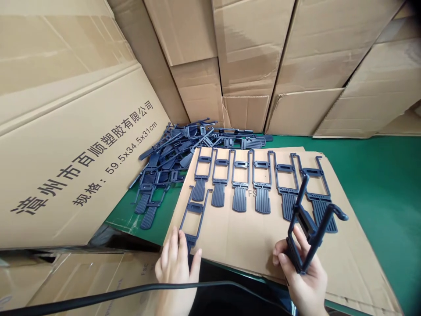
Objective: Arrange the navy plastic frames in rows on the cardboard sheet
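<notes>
My right hand (304,274) grips a dark blue plastic frame (308,226) by its lower part and holds it tilted up above the cardboard sheet (230,245). Its two hooked arms point upward, and my fingers hide its lower end. My left hand (176,259) lies with fingers stretched and thumb apart at the sheet's near left edge. It touches the lower end of another dark blue frame (194,207), whose flat ribbed end is mostly hidden. Several matching frames (241,165) lie in a row along the far side of the sheet, ribbed ends toward me.
A tangled heap of similar blue parts (174,153) lies at the back left on the green tabletop (378,175). Large cardboard boxes (250,52) wall off the back, and a printed carton (82,145) leans in at left. A black cable (131,289) crosses in front.
</notes>
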Demonstrator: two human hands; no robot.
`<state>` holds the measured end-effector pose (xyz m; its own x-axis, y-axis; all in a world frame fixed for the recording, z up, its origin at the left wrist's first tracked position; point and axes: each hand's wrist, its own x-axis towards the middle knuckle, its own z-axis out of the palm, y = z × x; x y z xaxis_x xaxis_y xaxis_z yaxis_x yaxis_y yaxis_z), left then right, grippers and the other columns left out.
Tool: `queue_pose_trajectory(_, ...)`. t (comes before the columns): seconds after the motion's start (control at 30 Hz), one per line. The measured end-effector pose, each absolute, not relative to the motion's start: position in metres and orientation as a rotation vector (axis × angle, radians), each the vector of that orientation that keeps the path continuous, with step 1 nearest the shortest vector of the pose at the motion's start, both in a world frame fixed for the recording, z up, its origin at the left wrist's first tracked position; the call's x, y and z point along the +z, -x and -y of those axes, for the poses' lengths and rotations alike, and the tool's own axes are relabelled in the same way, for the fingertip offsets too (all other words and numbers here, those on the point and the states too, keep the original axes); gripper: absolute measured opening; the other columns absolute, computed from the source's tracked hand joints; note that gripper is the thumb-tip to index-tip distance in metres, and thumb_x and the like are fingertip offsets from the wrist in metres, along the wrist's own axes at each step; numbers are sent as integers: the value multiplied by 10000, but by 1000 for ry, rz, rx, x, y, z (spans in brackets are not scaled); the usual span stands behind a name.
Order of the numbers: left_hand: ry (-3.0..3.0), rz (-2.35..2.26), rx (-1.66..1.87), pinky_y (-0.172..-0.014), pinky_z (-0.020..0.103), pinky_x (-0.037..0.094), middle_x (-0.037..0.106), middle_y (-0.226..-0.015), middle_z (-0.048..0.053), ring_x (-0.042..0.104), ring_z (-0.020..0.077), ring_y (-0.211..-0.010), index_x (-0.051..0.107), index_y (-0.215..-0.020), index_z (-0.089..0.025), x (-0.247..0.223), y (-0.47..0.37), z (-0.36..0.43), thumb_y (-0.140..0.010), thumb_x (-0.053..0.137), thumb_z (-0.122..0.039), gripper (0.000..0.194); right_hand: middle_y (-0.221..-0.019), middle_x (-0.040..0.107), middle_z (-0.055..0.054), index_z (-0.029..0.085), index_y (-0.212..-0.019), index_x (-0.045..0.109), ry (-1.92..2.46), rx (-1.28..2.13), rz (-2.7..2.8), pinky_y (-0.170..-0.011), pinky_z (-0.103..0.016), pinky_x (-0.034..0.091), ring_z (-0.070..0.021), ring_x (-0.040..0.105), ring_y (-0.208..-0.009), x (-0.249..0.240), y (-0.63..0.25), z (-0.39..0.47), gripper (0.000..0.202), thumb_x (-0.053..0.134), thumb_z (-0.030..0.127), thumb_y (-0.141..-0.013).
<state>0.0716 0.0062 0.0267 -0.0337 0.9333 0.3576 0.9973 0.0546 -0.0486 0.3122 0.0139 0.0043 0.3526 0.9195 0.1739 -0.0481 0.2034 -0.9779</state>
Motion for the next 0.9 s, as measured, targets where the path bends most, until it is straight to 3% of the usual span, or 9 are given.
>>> queue_pose_trajectory(0.2,2056,2121,-112,-951,554,359,258,-1464,126,261,304,-1335,397,-1360,-160,52,-73,-43,-936,304,-340,470,-701,569,-24,239,-1275,476,1179,837,883,-391,-226,437,-134,532,-511,11,-307,-14,487,635,262,-816)
queue_pose_trajectory(0.3,2256,1968,-8,-974,573,334,194,-1485,105,171,306,-1366,313,-1403,-171,57,-69,-69,-925,316,-384,523,-698,576,-23,241,-1276,472,1212,838,829,-385,-230,438,-131,524,-491,13,-303,-13,502,648,276,-808)
queue_pose_trajectory(0.5,2415,1769,71,-1009,586,299,181,-1482,110,181,298,-1365,214,-1429,-126,49,-68,-100,-913,295,-458,619,-699,577,-22,254,-1223,496,1217,877,721,-352,-221,418,-114,491,-446,13,-298,-14,446,652,272,-805)
queue_pose_trajectory(0.7,2448,1809,126,-1012,599,289,165,-1484,106,149,297,-1372,197,-1428,-102,44,-62,-108,-929,227,-439,604,-691,569,-29,229,-978,595,1240,882,695,-402,-246,470,-141,540,-519,13,-297,-14,181,646,267,-808)
queue_pose_trajectory(0.9,2455,1770,63,-1005,586,305,134,-1498,93,131,297,-1376,139,-1445,-174,42,-64,-112,-921,252,-468,611,-680,572,-20,238,-1082,565,1272,874,653,-376,-216,433,-136,536,-509,17,-294,-16,314,671,268,-787)
